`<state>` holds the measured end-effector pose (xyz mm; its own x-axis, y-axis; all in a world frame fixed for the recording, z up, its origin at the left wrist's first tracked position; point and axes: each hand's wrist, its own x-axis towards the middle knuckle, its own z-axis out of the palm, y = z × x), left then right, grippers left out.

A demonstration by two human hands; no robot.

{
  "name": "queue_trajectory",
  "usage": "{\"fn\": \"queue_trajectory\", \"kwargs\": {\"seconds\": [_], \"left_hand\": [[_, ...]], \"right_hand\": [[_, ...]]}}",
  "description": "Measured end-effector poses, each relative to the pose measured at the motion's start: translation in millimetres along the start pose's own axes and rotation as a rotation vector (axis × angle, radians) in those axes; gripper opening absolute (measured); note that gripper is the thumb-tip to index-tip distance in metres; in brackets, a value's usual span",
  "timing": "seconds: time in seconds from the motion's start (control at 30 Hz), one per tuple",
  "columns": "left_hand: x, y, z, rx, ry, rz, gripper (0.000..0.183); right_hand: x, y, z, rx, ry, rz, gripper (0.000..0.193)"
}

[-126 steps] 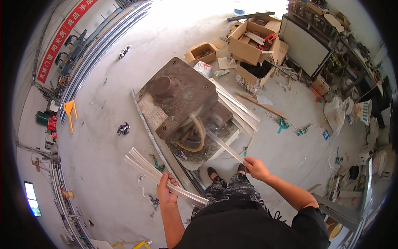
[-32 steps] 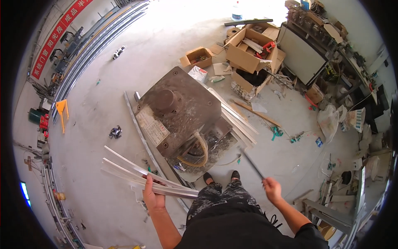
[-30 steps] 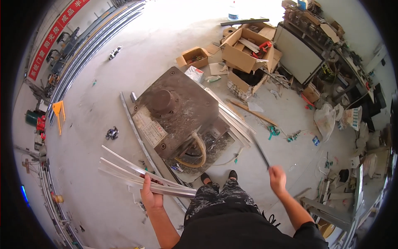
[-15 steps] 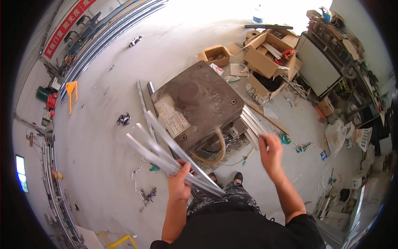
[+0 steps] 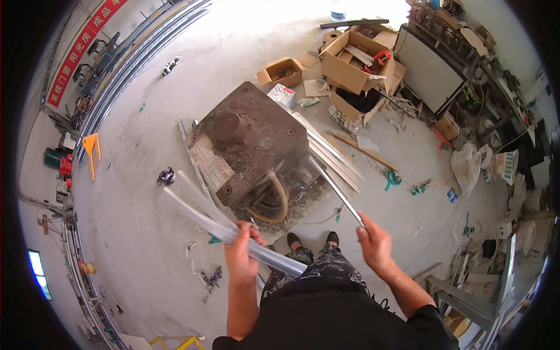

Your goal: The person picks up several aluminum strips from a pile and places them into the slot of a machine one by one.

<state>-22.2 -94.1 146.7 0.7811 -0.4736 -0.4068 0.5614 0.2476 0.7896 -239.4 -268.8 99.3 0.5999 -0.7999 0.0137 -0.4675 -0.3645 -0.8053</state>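
Note:
My left hand [image 5: 242, 254] is closed round a small bunch of silvery metal strips [image 5: 195, 216]. Their far ends fan out to the upper left, and their near ends lie over my thighs. Out to the right, my right hand [image 5: 375, 245] grips a single thin metal strip [image 5: 338, 189] near its lower end. This strip slants up and left to the side of a squat brown machine [image 5: 262, 128], where its far end meets the opening or passes in front of it; I cannot tell which. The machine has a round boss on top and a looped hose [image 5: 284, 198].
Pale long strips [image 5: 335, 160] lie on the floor along the machine's right side. Open cardboard boxes [image 5: 356, 64] stand beyond, near a cluttered bench [image 5: 496, 87]. Long metal bars [image 5: 151, 52] line the far left. An orange stand [image 5: 91, 154] sits on the left floor.
My right hand has moved down, and a thin strip now shows in it. Fewer strips fan out from my left hand, which has shifted slightly left. The view has turned, bringing the machine leftward.

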Motion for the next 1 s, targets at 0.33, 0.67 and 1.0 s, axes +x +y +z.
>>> {"fn": "queue_trajectory", "kwargs": {"seconds": [0.33,0.67,1.0], "left_hand": [[-11.3,15.8,-27.5,-0.076,0.183,0.079,0.011],[-20.1,6.6,-40.2,-0.103,0.256,0.055,0.011],[-10.0,-5.6,-36.3,-0.119,0.262,0.03,0.011]], "right_hand": [[11.8,32.7,30.6,-0.236,-0.304,0.041,0.027],[39.1,37.0,24.8,-0.265,-0.325,-0.008,0.027],[4.2,43.0,94.4,-0.034,-0.248,0.09,0.028]]}}
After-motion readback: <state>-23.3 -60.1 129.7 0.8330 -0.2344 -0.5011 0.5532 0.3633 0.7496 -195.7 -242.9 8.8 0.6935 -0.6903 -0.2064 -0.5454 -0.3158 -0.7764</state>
